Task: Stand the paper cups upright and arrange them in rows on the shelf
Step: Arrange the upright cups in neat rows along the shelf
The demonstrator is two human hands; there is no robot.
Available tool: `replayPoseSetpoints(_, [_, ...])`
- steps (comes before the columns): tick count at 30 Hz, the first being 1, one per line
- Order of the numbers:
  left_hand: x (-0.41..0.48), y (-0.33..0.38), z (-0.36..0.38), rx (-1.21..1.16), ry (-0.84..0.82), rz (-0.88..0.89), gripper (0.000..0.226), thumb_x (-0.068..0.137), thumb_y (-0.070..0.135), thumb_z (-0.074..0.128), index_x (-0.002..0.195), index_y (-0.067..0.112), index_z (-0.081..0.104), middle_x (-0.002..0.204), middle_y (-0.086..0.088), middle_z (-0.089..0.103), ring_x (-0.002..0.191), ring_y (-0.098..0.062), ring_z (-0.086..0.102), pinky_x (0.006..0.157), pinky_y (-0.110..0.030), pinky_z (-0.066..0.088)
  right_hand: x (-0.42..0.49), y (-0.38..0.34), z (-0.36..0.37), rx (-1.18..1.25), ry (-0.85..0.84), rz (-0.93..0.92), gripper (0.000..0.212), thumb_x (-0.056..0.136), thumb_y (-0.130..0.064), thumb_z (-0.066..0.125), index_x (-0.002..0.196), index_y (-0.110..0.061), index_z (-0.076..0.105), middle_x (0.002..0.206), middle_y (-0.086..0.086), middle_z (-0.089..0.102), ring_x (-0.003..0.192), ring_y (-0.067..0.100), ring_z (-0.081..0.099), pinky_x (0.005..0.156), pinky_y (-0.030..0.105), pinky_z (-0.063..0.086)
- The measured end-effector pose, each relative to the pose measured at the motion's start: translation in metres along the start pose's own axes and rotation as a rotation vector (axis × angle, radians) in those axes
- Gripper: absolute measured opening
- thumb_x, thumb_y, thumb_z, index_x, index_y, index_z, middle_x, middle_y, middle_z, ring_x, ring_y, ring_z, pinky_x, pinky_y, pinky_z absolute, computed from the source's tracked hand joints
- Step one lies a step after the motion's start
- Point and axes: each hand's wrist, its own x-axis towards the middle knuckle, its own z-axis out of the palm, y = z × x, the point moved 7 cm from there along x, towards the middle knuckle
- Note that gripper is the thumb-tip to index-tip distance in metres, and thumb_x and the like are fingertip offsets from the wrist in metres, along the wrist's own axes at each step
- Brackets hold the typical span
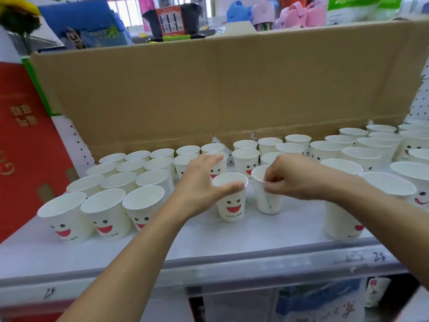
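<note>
Forearms (130,247) extended forward; left hand (199,182) splayed, right hand (294,177) pinching with fingers (272,174).

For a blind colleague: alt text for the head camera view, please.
The left hand touches the rim of a smiley-face cup while the right hand pinches the rim of a second cup on a shelf. Rows of upright cups flank them.
</note>
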Motion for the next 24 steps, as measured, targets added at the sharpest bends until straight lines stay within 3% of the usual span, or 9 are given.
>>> replayPoseSetpoints(4, [0.000, 0.012, -0.012, 0.080, -0.047, 0.180, 0.027, 0.079, 0.037, 0.076, 0.105, 0.032, 0.074, 0.101, 0.015, 0.072, 0.097, 0.001, 0.061, 0.096, -0.030, 0.045, 0.018, -0.025, 0.011, 0.084, -0.001, -0.072, 0.038, 0.087, -0.027, 0.058, 0.054, -0.011, 0.048, 0.052, 0.003, 0.038, 0.051, 0.016, 0.031, 0.050, 0.036, 0.031])
replayPoseSetpoints(6, [0.006, 0.007, -0.015, 0.176, -0.100, 0.188, 0.014, 0.081, 0.028, 0.075, 0.095, 0.030, 0.077, 0.091, 0.013, 0.074, 0.083, 0.001, 0.062, 0.083, -0.018, 0.047, 0.022, -0.025, 0.011, 0.162, 0.012, -0.071, 0.028, 0.086, -0.033, 0.063, 0.066, -0.014, 0.064, 0.058, -0.001, 0.056, 0.054, 0.011, 0.047, 0.055, 0.036, 0.043])
replayPoseSetpoints(8, [0.015, 0.000, -0.022, 0.278, -0.147, 0.187, 0.013, 0.083, 0.025, 0.073, 0.094, 0.029, 0.077, 0.089, 0.013, 0.074, 0.080, 0.001, 0.061, 0.079, -0.019, 0.049, 0.022, -0.021, 0.005, 0.252, 0.036, -0.038, 0.016, 0.084, -0.035, 0.069, 0.094, -0.024, 0.073, 0.083, -0.010, 0.070, 0.076, 0.004, 0.062, 0.067, 0.025, 0.050])
replayPoseSetpoints(10, [0.022, -0.009, -0.029, 0.345, -0.203, 0.184, 0.016, 0.083, 0.024, 0.071, 0.097, 0.028, 0.076, 0.090, 0.014, 0.073, 0.083, 0.000, 0.062, 0.081, -0.024, 0.050, 0.018, -0.018, -0.001, 0.253, 0.069, -0.029, 0.026, 0.084, -0.030, 0.070, 0.110, -0.028, 0.069, 0.099, -0.016, 0.068, 0.088, -0.001, 0.058, 0.072, 0.015, 0.043])
replayPoseSetpoints(14, [0.028, -0.023, -0.040, 0.396, -0.263, 0.174, 0.014, 0.082, 0.022, 0.071, 0.092, 0.030, 0.077, 0.077, 0.024, 0.066, 0.081, 0.002, 0.062, 0.072, -0.015, 0.046, 0.018, -0.018, 0.001, 0.142, 0.110, -0.027, 0.016, 0.089, -0.022, 0.064, 0.102, -0.029, 0.070, 0.085, -0.028, 0.052, 0.081, -0.009, 0.049, 0.065, 0.005, 0.035])
replayPoseSetpoints(18, [0.035, -0.034, -0.048, 0.305, -0.292, 0.149, 0.012, 0.082, 0.019, 0.073, 0.085, 0.029, 0.077, 0.073, 0.020, 0.069, 0.072, 0.007, 0.062, 0.063, -0.007, 0.042, 0.032, -0.029, 0.006, 0.201, 0.199, -0.040, 0.013, 0.088, -0.018, 0.065, 0.092, -0.023, 0.076, 0.074, -0.020, 0.060, 0.068, -0.006, 0.052, 0.061, 0.008, 0.038])
replayPoseSetpoints(21, [0.037, -0.042, -0.051, 0.275, -0.302, 0.142, 0.010, 0.081, 0.018, 0.074, 0.085, 0.026, 0.078, 0.071, 0.019, 0.069, 0.068, 0.010, 0.060, 0.058, -0.004, 0.039, 0.042, -0.043, 0.017, 0.283, 0.227, -0.085, 0.012, 0.087, -0.022, 0.068, 0.095, -0.025, 0.076, 0.079, -0.013, 0.068, 0.068, 0.005, 0.061, 0.063, 0.017, 0.042])
replayPoseSetpoints(24, [0.036, -0.047, -0.056, 0.236, -0.285, 0.140, 0.008, 0.080, 0.023, 0.076, 0.087, 0.027, 0.078, 0.073, 0.020, 0.069, 0.072, 0.009, 0.061, 0.059, -0.004, 0.041, 0.040, -0.037, 0.013, 0.444, 0.281, -0.088, 0.025, 0.083, -0.032, 0.071, 0.109, -0.031, 0.071, 0.100, -0.017, 0.066, 0.088, 0.000, 0.058, 0.070, 0.012, 0.043])
